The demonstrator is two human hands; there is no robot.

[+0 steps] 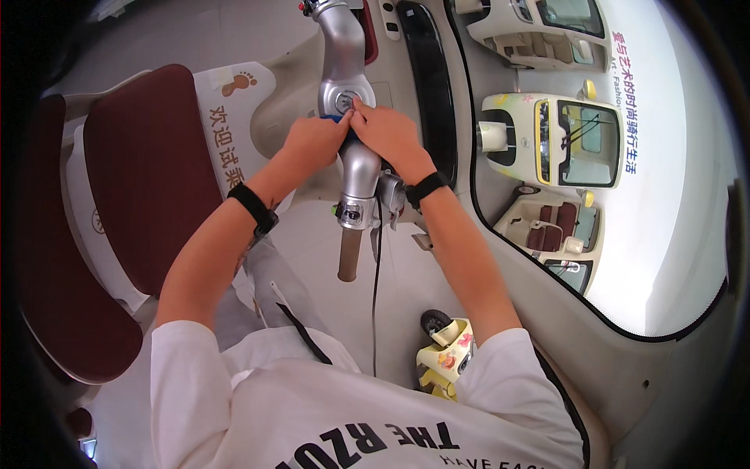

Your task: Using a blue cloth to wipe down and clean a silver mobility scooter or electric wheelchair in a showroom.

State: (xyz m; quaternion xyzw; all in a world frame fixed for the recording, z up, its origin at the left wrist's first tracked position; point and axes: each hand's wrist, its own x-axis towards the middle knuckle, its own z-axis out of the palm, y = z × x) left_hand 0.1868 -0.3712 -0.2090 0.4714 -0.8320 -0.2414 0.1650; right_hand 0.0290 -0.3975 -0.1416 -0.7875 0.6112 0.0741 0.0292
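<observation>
My left hand (311, 143) and my right hand (388, 134) meet over the middle of a silver handlebar (361, 173). Both are closed, their thumbs and fingertips pressed close together just below a round emblem cap (344, 100). A bit of something blue (337, 119) peeks out beneath the fingers; most of it is covered, so its kind cannot be told. Towards me the bar ends in a brown grip (349, 256), with a switch block (356, 213) and a brake lever (391, 205) beside it. Neither hand touches these.
Left of the bar is a dark red seat (144, 176) in a cream-coloured cabin. A black cable (376, 297) hangs from the bar. The windshield (664, 258) curves along the right, with several small vehicles (547, 141) beyond it. A small yellow vehicle (445, 352) shows near my right arm.
</observation>
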